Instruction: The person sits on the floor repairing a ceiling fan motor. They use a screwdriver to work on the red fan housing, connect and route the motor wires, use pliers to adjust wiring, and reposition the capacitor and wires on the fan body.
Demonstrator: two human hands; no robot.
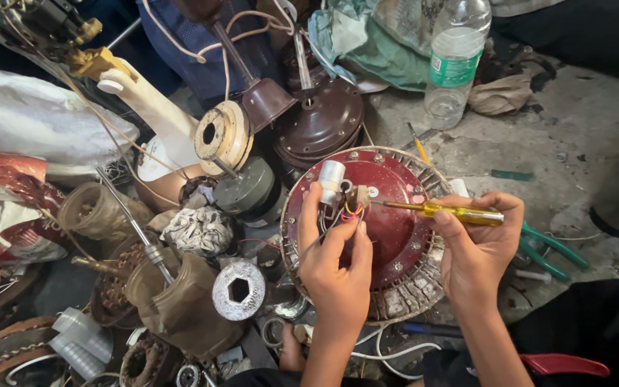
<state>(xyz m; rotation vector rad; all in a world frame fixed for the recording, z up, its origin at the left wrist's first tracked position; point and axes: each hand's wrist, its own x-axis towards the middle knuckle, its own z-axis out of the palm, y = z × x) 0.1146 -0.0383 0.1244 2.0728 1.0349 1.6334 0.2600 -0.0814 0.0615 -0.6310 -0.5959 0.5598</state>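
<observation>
While the head camera looks straight down, the left hand (336, 276) pinches a small terminal block (357, 196) and its coloured wires (344, 212) between thumb and forefinger, just beside a white cylindrical capacitor (331, 179) on the dark red motor cover (395, 229). The right hand (476, 247) is closed around the yellow handle of a screwdriver (460, 212); the tool's long axis runs nearly level, from that hand toward the left hand, its tip touching the terminal block. The left hand is the nearer of the 2 to the block, and the right sits well out over the cover's rim. The cover rests on a ring of stator windings (402, 294) on a gritty concrete floor (539, 150). Beyond the right hand lie green-handled pliers (549, 251) and a clear plastic bottle (454, 61); past the left hand, crowded motor parts, a brown fan housing (322, 125) and a hex-holed metal disc (239, 290) leave little room.
</observation>
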